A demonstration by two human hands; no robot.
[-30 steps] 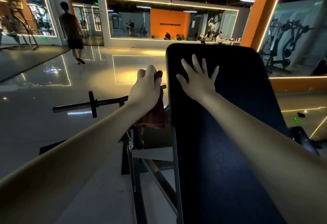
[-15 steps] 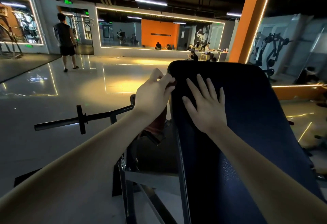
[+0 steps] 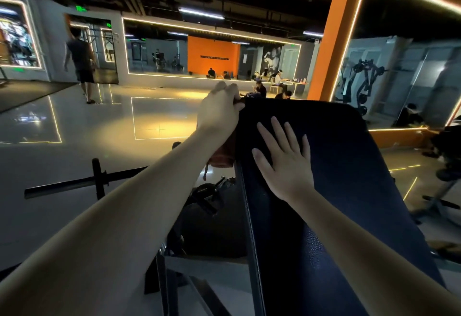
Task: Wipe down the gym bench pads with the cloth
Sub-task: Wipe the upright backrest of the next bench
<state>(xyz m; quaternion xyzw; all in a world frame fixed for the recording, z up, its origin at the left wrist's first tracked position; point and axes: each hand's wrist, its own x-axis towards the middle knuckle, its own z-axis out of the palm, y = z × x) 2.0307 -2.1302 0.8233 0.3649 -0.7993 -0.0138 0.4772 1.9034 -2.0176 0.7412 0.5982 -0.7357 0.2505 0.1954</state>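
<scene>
Cloth [image 3: 222,157], gripped by left hand [image 3: 219,113], has reached bench pad [image 3: 344,156] corner; right hand [image 3: 287,166] stays flat.

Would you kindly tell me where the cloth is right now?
In the head view, the reddish cloth hangs from the left hand against the left edge of the bench pad, near its top corner.

bench pad [image 3: 349,166] bare toward its right edge, bar [image 3: 74,183] jutting left, frame [image 3: 199,260] beneath

Both arms are bare right out to 7 and 5 o'clock. The left hand [image 3: 219,113] and right hand [image 3: 287,166] have long fingers.
</scene>
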